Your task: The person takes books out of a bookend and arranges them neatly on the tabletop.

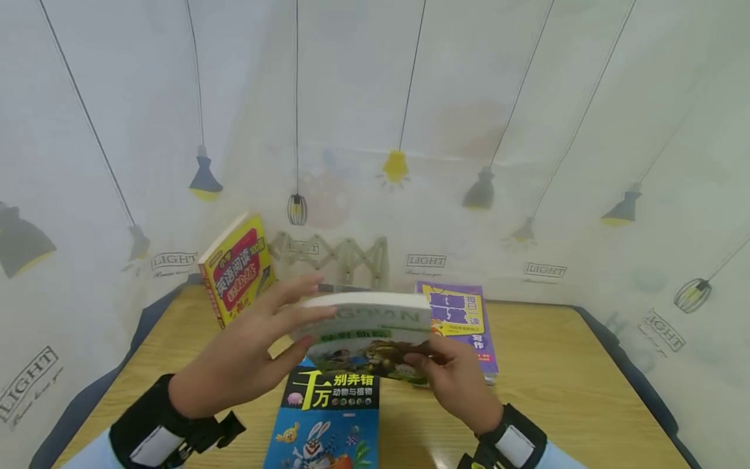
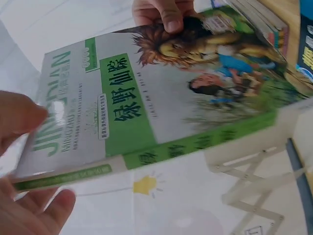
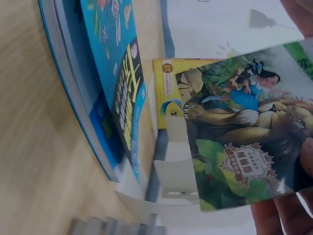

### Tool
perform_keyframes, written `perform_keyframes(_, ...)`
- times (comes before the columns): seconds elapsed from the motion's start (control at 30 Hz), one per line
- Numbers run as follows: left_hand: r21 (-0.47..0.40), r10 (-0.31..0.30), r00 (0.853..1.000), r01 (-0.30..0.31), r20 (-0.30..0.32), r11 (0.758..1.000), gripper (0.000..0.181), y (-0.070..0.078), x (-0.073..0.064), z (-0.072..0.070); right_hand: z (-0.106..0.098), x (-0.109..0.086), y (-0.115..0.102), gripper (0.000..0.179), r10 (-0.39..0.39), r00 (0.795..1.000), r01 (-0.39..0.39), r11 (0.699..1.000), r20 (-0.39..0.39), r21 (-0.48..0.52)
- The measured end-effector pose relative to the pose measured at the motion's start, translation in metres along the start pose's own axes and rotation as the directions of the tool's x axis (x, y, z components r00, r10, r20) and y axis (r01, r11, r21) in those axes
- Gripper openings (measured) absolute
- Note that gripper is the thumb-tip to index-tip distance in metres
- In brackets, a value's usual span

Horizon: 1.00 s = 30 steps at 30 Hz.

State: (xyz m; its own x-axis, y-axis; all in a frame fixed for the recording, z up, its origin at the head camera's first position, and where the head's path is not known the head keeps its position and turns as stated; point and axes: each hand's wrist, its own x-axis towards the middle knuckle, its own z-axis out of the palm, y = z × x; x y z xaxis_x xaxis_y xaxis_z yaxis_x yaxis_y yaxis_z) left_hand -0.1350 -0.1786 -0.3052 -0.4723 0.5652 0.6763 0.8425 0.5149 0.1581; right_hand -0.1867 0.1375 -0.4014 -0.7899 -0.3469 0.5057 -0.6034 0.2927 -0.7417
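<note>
A paperback book (image 1: 375,345) with a green-and-white cover, showing a lion and a child in blue, is held up above the table. My right hand (image 1: 459,381) grips its lower right part, thumb on the front cover (image 2: 195,54). At the book's upper left corner is my left hand (image 1: 258,339), its fingers extended and spread around the corner; one fingertip overlaps the cover in the left wrist view. Below the held book lies a blue book (image 1: 328,423) with a cartoon rabbit. The right wrist view shows the held book's lion picture (image 3: 264,122) up close.
A yellow-and-red book (image 1: 240,270) stands tilted at the back left of the wooden table (image 1: 562,378). Behind the held book, a purple-and-yellow book (image 1: 463,319) lies at the back. A folding zigzag rack (image 1: 363,260) stands before the lamp-patterned curtain (image 1: 527,98).
</note>
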Motion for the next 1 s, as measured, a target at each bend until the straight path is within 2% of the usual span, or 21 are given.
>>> perform_keyframes(0.1, -0.001, -0.097, 0.995, 0.097, -0.007, 0.995, 0.055, -0.007, -0.006, 0.002, -0.004, -0.004, 0.005, 0.021, 0.081, 0.997, -0.081, 0.996, -0.015, 0.04)
perform_keyframes(0.2, 0.009, -0.161, 0.986, 0.162, -0.036, 0.987, 0.075, -0.014, -0.013, 0.001, -0.005, -0.006, 0.01, 0.025, 0.172, 0.985, -0.172, 0.981, 0.011, 0.093)
perform_keyframes(0.27, 0.017, -0.189, 0.981, 0.19, -0.047, 0.982, 0.085, -0.017, -0.018, 0.001, -0.004, -0.008, 0.013, 0.03, 0.25, 0.968, -0.252, 0.958, 0.036, 0.134)
perform_keyframes(0.4, 0.017, -0.238, 0.971, 0.238, -0.039, 0.971, 0.092, -0.021, -0.023, 0.002, 0.001, -0.013, 0.018, 0.035, 0.387, 0.913, -0.405, 0.897, 0.131, 0.176)
perform_keyframes(0.53, 0.008, -0.277, 0.961, 0.277, -0.024, 0.961, 0.091, -0.023, -0.025, 0.005, 0.01, -0.019, 0.023, 0.042, 0.433, 0.869, -0.484, 0.846, 0.239, 0.224)
perform_keyframes(0.73, 0.009, -0.326, 0.945, 0.327, -0.007, 0.945, 0.087, -0.025, -0.03, 0.009, 0.026, -0.029, 0.029, 0.045, 0.483, 0.802, -0.588, 0.744, 0.351, 0.319)
perform_keyframes(1.0, 0.004, -0.315, 0.949, 0.315, -0.013, 0.949, 0.085, -0.03, -0.035, 0.015, 0.04, -0.041, 0.035, 0.038, 0.528, 0.708, -0.695, 0.641, 0.47, 0.327)
